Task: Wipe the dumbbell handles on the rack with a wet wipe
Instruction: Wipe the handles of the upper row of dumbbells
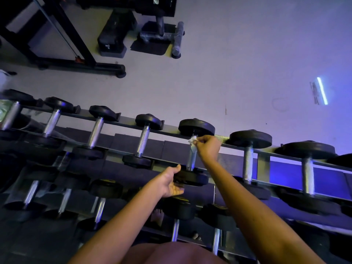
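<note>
Pinches wipe (192, 141) in right grip (206, 147), against the handle (191, 159) at its far end. Clasps the dumbbell (197, 127) by its near head in left grip (171, 184), on the rack (125, 120). Probably limp, damp wipe and a heavy, steady dumbbell: wrap round handle below right grip.

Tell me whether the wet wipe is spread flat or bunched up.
Bunched up: the wet wipe shows as a crumpled white wad pinched by the right hand at the handle top.

Dim, violet-tinted wide-angle view, edges bowed, a bright glare streak at right.
</note>
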